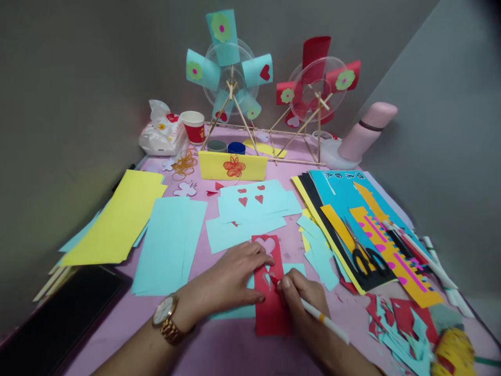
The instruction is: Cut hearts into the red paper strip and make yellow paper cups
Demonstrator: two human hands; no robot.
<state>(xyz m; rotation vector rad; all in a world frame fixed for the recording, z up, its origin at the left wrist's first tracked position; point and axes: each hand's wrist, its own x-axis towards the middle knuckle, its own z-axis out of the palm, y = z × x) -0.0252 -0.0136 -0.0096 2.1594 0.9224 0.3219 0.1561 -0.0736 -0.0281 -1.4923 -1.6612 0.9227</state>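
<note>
A red paper strip (271,316) with heart-shaped cut-outs lies before me, over pale blue paper (230,312). My left hand (237,274), a gold watch (167,319) on its wrist, rests on the strip's left side with thumb and fingers apart, pressing it down. In my right hand (307,303) is a white marker (325,321) with an orange band. Its red tip touches the strip close to the small heart cut-out. Just beyond, pale blue cards (274,203) bear small red hearts.
Two paper-and-stick wheels (230,68) stand at the back. Stacks of yellow (121,219) and blue paper (166,245) lie left, near a dark flat device (58,324). Black scissors (362,253), sheets and paper scraps (405,334) are at right. A pink bottle (366,133) stands behind.
</note>
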